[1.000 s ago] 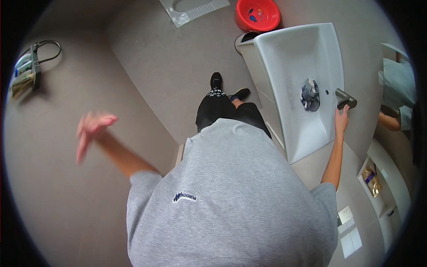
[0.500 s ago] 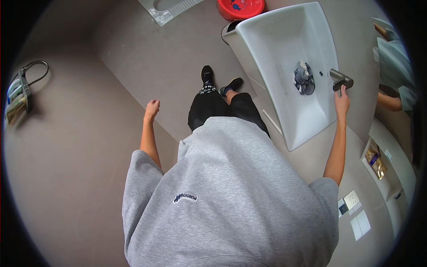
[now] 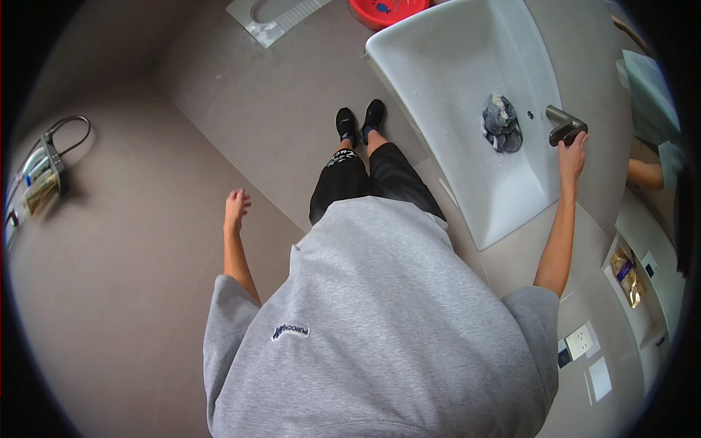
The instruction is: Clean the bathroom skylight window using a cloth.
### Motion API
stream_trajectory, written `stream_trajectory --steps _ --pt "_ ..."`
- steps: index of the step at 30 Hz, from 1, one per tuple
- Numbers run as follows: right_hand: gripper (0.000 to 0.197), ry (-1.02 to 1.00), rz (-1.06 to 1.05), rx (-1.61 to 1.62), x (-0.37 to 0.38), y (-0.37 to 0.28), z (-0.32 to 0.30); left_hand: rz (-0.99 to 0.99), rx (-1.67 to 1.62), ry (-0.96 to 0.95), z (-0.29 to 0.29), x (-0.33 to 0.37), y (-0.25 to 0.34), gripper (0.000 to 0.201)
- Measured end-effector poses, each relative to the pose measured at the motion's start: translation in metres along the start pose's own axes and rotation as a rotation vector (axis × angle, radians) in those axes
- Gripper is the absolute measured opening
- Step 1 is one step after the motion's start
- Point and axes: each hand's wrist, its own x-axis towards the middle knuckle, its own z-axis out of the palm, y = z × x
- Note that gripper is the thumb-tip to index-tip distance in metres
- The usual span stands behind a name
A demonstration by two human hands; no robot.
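Right hand (image 3: 572, 159), 2 o'clock in view: thumb and fingers grasping dark metal tap (image 3: 564, 115). Left hand (image 3: 235, 207), 9 o'clock: empty, loosely curled. Grey cloth (image 3: 501, 125) bunched in white basin (image 3: 507, 201), at tap's 9 o'clock. Light, steady fingertip pressure advisable; abrupt force could splash.

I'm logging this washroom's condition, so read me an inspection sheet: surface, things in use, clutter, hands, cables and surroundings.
Surface: white washbasin, with small specks or droplets on its inner wall.
Things in use: grey metallic faucet at the washbasin's right edge; bunched grey-and-white cloth lying inside.
Clutter: red tub beyond the washbasin, cut off by the upper edge.
Hands: right hand touches the faucet's lever, grip unclear; left hand is empty, fingers loosely curled.
Cables: dark loop by the left wall rack; hose or cable, cannot tell.
Surroundings: squat toilet in the floor; wall socket at right.
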Motion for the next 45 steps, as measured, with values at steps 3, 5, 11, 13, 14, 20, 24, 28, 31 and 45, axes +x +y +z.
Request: stream_trajectory --steps 3,5,11,13,14,20,24,28,31,45 --pt "0.083 0.040 -0.064 -0.012 -0.014 -0.004 -0.015 -0.104 -0.066 -0.043 0.015 -0.034 -0.037 0.039" --pt "0.082 0.018 -0.036 0.001 -0.014 -0.011 -0.026 -0.172 -0.076 -0.101 0.033 -0.054 -0.047 0.040" --pt "0.084 0.116 -0.044 0.202 -0.024 -0.019 -0.031 0.078 0.096 -0.367 0.064 -0.095 -0.061 0.049" --pt "0.084 0.235 0.058 0.528 -0.037 -0.017 0.001 0.036 0.084 -0.287 0.069 -0.118 -0.042 0.050" --pt "0.084 0.355 0.156 0.844 -0.045 -0.020 0.020 -0.009 0.061 -0.212 0.071 -0.133 -0.027 0.050" --pt "0.088 -0.335 0.580 2.254 -0.061 -0.042 0.095 -0.033 0.049 -0.163 0.049 -0.182 -0.012 0.054" --pt "0.087 -0.297 0.792 2.665 -0.043 -0.069 0.108 -0.116 0.040 -0.113 0.050 -0.189 0.008 0.055" --pt "0.071 -0.229 0.645 2.918 -0.029 -0.064 0.105 -0.108 -0.031 -0.096 0.045 -0.188 0.009 0.055" --pt "0.066 -0.364 0.389 3.111 -0.029 -0.059 0.092 -0.100 -0.054 -0.094 0.047 -0.193 0.007 0.055" --pt "0.088 -0.447 0.209 3.338 -0.038 -0.052 0.132 -0.039 -0.015 -0.134 0.077 -0.210 0.025 0.058"
